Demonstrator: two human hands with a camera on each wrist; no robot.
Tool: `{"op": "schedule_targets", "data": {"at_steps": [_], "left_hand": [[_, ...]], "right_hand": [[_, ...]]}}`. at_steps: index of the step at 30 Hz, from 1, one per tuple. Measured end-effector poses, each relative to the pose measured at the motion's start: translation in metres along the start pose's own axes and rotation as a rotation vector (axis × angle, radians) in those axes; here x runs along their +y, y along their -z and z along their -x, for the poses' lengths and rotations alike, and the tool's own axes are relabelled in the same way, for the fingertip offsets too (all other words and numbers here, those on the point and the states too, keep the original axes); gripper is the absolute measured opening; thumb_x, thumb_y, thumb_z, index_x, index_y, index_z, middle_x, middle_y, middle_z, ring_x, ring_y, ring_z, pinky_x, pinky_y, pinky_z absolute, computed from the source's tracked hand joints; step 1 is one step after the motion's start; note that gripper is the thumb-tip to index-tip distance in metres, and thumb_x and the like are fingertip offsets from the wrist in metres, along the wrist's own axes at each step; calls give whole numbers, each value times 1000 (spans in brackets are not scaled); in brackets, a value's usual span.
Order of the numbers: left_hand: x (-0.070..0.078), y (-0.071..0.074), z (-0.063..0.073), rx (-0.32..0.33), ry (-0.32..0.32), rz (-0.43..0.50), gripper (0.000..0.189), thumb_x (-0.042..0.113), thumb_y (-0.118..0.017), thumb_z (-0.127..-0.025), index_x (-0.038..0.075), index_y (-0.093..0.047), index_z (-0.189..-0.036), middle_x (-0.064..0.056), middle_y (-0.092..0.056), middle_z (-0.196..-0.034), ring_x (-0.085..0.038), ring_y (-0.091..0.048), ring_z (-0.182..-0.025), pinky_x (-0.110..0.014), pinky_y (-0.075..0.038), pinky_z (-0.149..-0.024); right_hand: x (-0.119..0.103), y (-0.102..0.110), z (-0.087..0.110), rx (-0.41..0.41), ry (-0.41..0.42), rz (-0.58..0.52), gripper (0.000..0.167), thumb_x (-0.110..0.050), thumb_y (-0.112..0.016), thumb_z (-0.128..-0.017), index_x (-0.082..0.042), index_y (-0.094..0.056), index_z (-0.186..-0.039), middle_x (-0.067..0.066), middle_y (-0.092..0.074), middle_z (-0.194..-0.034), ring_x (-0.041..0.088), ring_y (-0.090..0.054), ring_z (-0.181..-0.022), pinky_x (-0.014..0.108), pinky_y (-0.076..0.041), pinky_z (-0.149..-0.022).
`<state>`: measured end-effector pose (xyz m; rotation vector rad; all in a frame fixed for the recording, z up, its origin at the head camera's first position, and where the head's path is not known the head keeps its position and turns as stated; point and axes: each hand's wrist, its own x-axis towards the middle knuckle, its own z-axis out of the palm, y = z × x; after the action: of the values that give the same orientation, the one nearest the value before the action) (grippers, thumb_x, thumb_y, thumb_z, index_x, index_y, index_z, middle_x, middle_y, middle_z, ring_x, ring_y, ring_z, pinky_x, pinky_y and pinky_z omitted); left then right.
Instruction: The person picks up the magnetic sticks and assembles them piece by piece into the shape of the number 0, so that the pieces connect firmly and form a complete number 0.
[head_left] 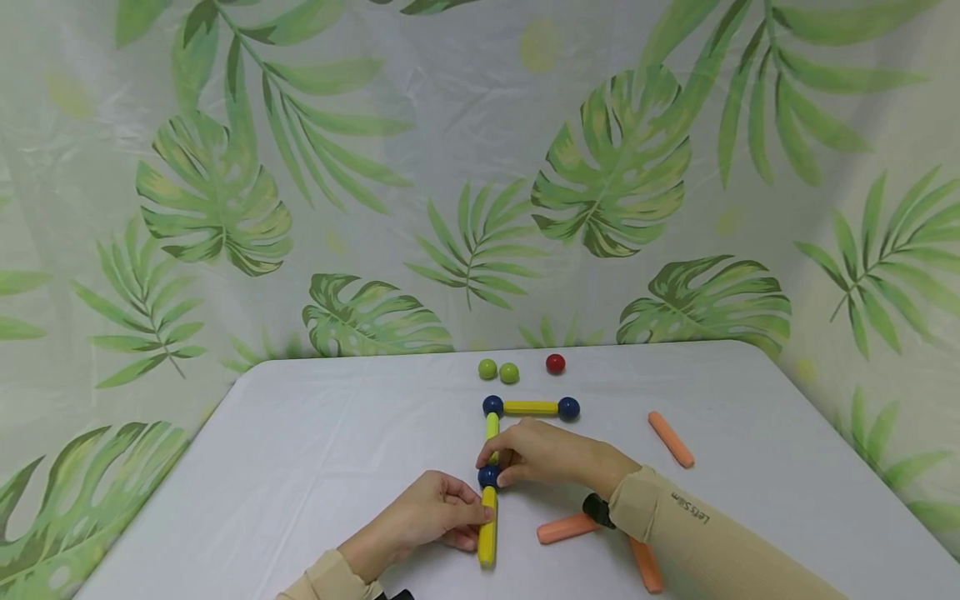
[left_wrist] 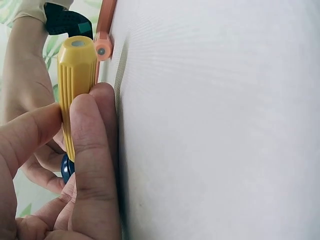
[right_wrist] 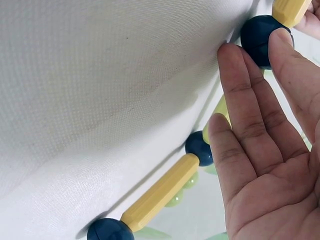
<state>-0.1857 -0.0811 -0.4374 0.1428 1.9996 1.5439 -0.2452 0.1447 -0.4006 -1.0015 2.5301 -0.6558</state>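
My left hand pinches a yellow rod between thumb and fingers; its near end, seen in the left wrist view, has a grey metal disc. The rod's far end meets a dark blue ball, which my right hand holds between thumb and fingertips. From that ball a lime-yellow rod runs away from me, partly hidden by the right fingers, to a second blue ball. Another yellow rod extends right from there to a third blue ball. These pieces lie on the table.
Two green balls and a red ball sit near the back edge of the white table. One orange rod lies at the right. Two more, an orange rod and another orange rod, lie partly under the right forearm.
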Motion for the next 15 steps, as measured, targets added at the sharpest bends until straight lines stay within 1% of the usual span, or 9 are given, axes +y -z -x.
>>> {"op": "schedule_targets", "data": {"at_steps": [6,11,15], "left_hand": [[-3,-1,2,0,11,-6,20,20,-81,-97,3,-74,-105,-3,-80,-84,-7,-70,-63,-19,-60,-63],[-1,-1,6,-14,1,1,20,20,-81,-98,3,-74,-104,-4,-80,-84,-7,-70,-63,-20,-61,-63],[1,-1,8,-24,-11,-1,19,20,-81,-98,2,-74,-103,-5,-80,-84,-8,-71,-63,-20,-61,-62]], "right_hand": [[0,1,1,-1,7,-6,25,-16,-79,-98,-18,-78,-123,-8,-77,-96,-1,-64,-84,20,-56,-85],[1,1,2,1,22,-6,25,-16,-79,-98,-18,-78,-123,-8,-77,-96,-1,-65,-84,19,-56,-84],[0,3,2,-15,28,-7,26,-16,-79,-99,-19,-77,-125,-8,-77,-97,-2,-65,-85,18,-56,-85]]}}
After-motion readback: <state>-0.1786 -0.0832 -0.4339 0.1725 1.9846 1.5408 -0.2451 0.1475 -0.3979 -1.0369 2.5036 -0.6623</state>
